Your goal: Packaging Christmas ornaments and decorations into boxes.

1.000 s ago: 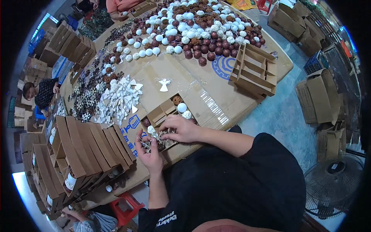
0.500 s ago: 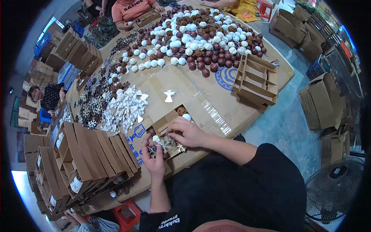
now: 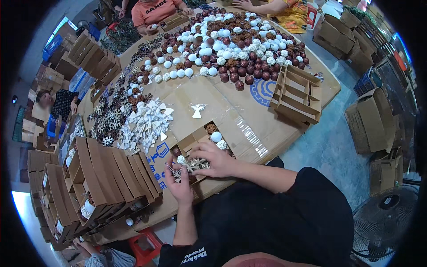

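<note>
- Head view: your left hand pinches the pale straw star ornament from below while your right hand curls loosely over it, so it sits flat in the divided cardboard tray at the table edge.
- Tray's stiff brown card; round white balls fill its cells, spiky star beside them.

I see a packing workshop: a big table with heaps of ornament balls, many cardboard boxes around
</note>
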The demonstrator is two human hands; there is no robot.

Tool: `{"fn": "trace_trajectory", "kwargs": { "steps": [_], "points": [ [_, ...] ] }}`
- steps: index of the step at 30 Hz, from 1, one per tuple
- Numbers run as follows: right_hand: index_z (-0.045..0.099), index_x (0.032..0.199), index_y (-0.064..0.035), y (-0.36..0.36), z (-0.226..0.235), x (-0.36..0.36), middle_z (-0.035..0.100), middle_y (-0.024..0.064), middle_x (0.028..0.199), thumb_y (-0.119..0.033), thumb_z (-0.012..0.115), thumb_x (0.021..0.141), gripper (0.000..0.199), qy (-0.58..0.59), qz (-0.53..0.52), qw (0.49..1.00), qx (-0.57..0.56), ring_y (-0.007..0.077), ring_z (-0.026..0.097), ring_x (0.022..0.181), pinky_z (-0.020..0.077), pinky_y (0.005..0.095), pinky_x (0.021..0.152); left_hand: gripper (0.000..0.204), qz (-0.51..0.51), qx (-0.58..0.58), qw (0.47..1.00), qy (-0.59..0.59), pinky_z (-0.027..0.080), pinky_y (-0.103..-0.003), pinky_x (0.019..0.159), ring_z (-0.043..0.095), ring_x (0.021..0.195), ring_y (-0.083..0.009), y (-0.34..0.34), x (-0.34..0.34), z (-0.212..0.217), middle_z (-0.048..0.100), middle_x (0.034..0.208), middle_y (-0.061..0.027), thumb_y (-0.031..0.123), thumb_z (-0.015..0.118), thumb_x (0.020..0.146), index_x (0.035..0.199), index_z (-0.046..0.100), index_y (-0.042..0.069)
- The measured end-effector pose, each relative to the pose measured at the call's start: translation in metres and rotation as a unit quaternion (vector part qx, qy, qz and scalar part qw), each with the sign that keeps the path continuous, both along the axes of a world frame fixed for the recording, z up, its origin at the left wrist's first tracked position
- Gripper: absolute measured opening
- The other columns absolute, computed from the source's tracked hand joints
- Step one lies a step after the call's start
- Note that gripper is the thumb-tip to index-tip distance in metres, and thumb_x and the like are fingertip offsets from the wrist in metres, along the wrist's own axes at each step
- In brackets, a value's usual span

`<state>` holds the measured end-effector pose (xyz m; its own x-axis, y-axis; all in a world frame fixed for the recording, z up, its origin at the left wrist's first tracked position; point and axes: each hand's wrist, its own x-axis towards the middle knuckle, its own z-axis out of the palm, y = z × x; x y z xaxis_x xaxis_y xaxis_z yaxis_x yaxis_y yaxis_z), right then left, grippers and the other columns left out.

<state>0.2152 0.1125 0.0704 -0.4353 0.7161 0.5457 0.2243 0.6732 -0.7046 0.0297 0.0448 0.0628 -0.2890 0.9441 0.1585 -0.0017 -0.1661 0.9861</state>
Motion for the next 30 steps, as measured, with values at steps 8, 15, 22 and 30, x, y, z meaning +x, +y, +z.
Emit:
{"fn": "trace_trajectory", "kwargs": {
  "steps": [8,15,22,30],
  "points": [
    [0.075,0.095,-0.0033,0.014,-0.006,0.007,0.07,0.0118,0.091,-0.016,0.072,0.093,0.013,0.085,0.005,0.992,-0.098,0.0298,0.064,0.086,0.0517,0.041,0.081,0.051,0.05,-0.039,0.984,-0.165,0.055,-0.027,0.082,0.061,0.095,-0.0102,0.008,-0.009,0.022,0.061,0.108,-0.003,-0.001,0.063,0.098,0.148,0.05,-0.001],
    [0.071,0.103,-0.0025,0.021,-0.024,0.003,0.068,0.0028,0.085,-0.015,0.063,0.104,0.015,0.231,-0.071,0.885,-0.399,0.0085,0.061,0.072,0.0489,0.0246,0.066,0.059,-0.183,-0.109,0.977,0.031,0.049,-0.024,0.089,0.059,0.095,-0.0089,-0.001,-0.012,0.019,0.062,0.11,-0.0009,-0.003,0.066,0.088,0.147,0.054,-0.001],
    [0.063,0.111,-0.0044,0.03,-0.007,-0.002,0.059,-0.0028,0.078,-0.017,0.06,0.105,0.015,0.321,0.047,0.769,-0.551,0.0039,0.051,0.061,0.0425,0.0205,0.054,0.078,-0.323,-0.154,0.933,-0.018,0.045,-0.027,0.1,0.058,0.109,-0.0122,-0.001,0.001,0.03,0.062,0.124,-0.0044,0.002,0.065,0.082,0.156,0.04,0.0],
    [0.066,0.096,-0.0037,0.033,0.04,-0.018,0.049,-0.0036,0.067,-0.028,0.058,0.106,0.028,0.322,0.021,0.785,-0.529,0.0069,0.044,0.059,0.0383,0.0251,0.056,0.093,-0.245,-0.081,0.905,-0.339,0.043,-0.026,0.068,0.051,0.078,-0.0112,0.005,0.005,0.022,0.051,0.094,-0.0012,0.02,0.078,0.09,0.164,0.024,0.004]
  ]
}}
